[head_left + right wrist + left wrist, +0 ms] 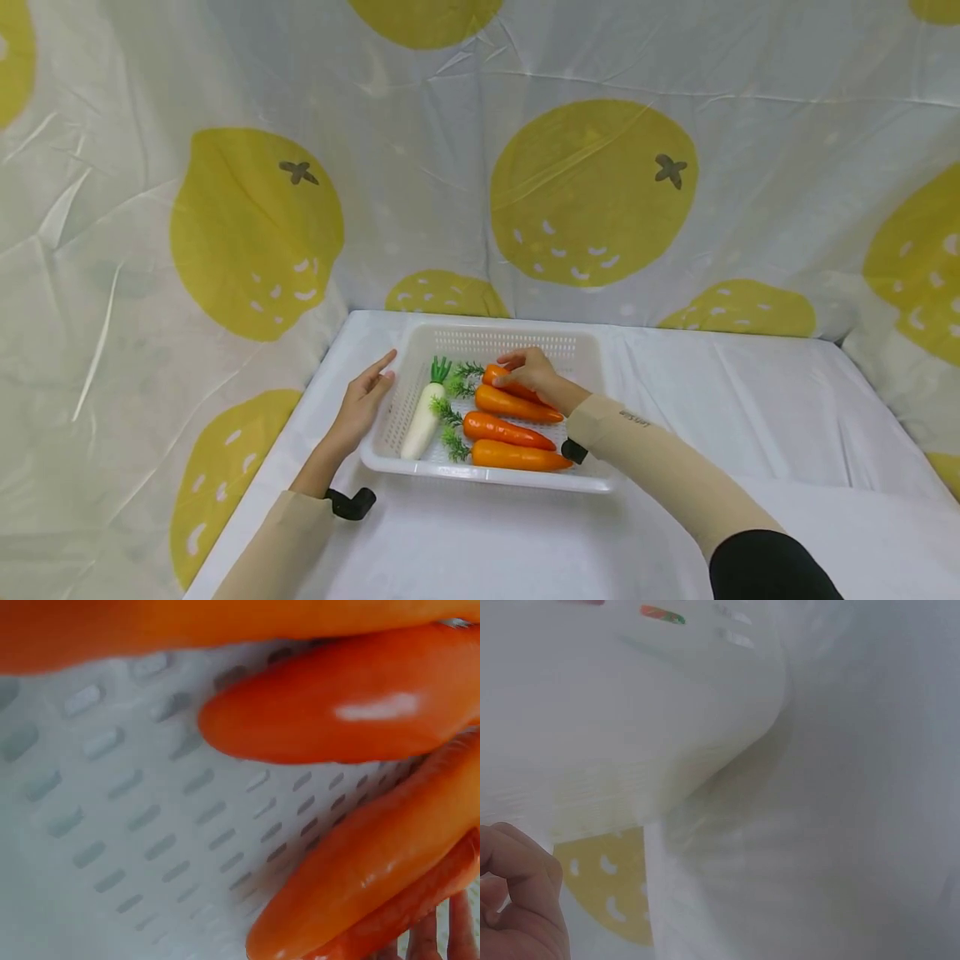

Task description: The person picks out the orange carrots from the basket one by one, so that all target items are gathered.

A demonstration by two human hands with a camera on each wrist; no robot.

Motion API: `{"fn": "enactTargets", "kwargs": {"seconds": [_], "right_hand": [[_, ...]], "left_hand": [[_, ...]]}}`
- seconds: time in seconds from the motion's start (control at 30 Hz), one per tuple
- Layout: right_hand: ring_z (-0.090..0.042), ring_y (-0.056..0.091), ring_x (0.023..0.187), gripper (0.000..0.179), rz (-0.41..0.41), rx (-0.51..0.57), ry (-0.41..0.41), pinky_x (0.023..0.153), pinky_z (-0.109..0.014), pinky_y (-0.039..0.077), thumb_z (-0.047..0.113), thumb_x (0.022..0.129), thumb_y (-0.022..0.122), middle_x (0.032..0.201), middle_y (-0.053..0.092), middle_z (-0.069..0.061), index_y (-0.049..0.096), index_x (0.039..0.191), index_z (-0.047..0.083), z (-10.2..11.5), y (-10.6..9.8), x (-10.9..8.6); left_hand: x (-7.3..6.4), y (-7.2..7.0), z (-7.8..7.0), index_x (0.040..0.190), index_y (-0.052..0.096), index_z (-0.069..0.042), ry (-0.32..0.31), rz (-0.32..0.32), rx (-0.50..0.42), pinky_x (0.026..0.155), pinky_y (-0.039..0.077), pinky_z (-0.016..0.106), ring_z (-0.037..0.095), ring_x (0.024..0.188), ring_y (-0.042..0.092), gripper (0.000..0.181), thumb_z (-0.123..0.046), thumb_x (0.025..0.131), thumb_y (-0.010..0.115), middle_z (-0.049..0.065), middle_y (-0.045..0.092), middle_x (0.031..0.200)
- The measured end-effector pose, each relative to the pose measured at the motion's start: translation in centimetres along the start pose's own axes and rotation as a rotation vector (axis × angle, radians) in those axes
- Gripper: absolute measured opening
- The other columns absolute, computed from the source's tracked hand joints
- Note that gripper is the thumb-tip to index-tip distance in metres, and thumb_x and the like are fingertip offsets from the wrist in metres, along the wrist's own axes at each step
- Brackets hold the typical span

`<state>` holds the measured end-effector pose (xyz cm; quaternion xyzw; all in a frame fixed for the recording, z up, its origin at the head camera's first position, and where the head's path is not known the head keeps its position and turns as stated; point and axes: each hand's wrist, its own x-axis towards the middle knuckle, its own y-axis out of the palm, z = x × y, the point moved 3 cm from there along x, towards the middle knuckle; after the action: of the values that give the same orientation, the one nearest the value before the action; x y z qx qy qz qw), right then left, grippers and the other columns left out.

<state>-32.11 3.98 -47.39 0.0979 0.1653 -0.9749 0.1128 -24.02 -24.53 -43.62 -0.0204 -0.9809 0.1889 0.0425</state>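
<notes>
A white plastic basket (487, 472) with slotted sides holds a white radish (422, 423) and several orange carrots with leafy green tops. My right hand (534, 373) reaches in from the right and grips the farthest carrot (492, 375), its thumb on the near side. In the right wrist view, its fingers (424, 939) show beyond that reddish carrot (420, 904), and a lighter carrot (367, 870) lies against it. My left hand (362, 407) is at the basket's left side, fingers extended along the rim; whether it touches the rim, I cannot tell.
The basket stands on a table under a white cloth (720, 400). Behind and to the left hangs a pale curtain (420, 192) printed with yellow lemons. Nearer carrots (517, 456) lie side by side at the basket's front, tips to the right.
</notes>
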Motion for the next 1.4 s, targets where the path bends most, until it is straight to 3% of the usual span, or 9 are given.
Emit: {"fn": "enactTargets", "kwargs": {"seconds": [0.13,0.37,0.63,0.9,1.13,1.4], "right_hand": [[-0.029,0.059,0.106,0.037,-0.018,-0.023,0.005,0.091,-0.036,0.05,0.001,0.079,0.083,0.116,0.067,-0.017,0.072,0.115,-0.002,-0.1,0.5,-0.5],[-0.031,0.06,0.104,0.036,-0.035,-0.026,-0.006,0.092,-0.037,0.051,0.0,0.079,0.083,0.116,0.066,-0.018,0.073,0.114,-0.002,-0.1,0.9,-0.5],[-0.028,0.062,0.102,0.04,-0.019,-0.012,0.006,0.088,-0.036,0.052,0.002,0.078,0.085,0.118,0.067,-0.017,0.073,0.116,-0.001,0.4,0.8,-0.4],[-0.031,0.058,0.106,0.038,-0.037,-0.061,-0.079,0.086,-0.036,0.052,0.003,0.077,0.086,0.111,0.069,-0.016,0.075,0.113,-0.001,2.0,0.6,-0.6],[-0.031,0.056,0.109,0.042,0.017,-0.031,-0.078,0.084,-0.034,0.053,0.003,0.076,0.086,0.114,0.065,-0.016,0.073,0.116,0.0,3.8,0.1,-1.6],[-0.032,0.053,0.113,0.041,0.047,-0.028,-0.091,0.087,-0.035,0.051,0.004,0.078,0.085,0.117,0.064,-0.016,0.073,0.118,0.001,5.8,-1.5,-2.7]], "left_hand": [[0.2,0.1,1.3,0.153,0.039,-0.006,0.021,-0.017,-0.007,0.071,0.045,0.024,0.016,0.083,0.053,0.048,-0.022,0.108,0.046,0.02,0.06,0.097],[0.2,0.0,1.5,0.151,0.041,-0.004,0.136,-0.029,0.004,0.068,0.043,0.024,0.015,0.079,0.052,0.049,-0.024,0.107,0.047,0.011,0.058,0.088],[0.4,0.1,1.7,0.152,0.04,-0.006,0.104,-0.022,0.017,0.071,0.045,0.023,0.016,0.082,0.053,0.05,-0.027,0.107,0.046,0.011,0.059,0.09],[0.4,0.0,1.6,0.153,0.039,-0.005,0.066,-0.017,0.006,0.072,0.045,0.023,0.015,0.083,0.053,0.049,-0.023,0.108,0.046,0.016,0.059,0.093],[-1.1,0.0,-2.2,0.151,0.036,0.004,0.019,0.007,0.021,0.071,0.045,0.023,0.021,0.084,0.053,0.046,-0.009,0.107,0.044,0.028,0.058,0.097],[-1.1,0.2,-2.4,0.152,0.036,0.002,0.011,0.012,0.018,0.074,0.044,0.024,0.02,0.084,0.052,0.047,-0.011,0.107,0.044,0.027,0.058,0.097]]}}
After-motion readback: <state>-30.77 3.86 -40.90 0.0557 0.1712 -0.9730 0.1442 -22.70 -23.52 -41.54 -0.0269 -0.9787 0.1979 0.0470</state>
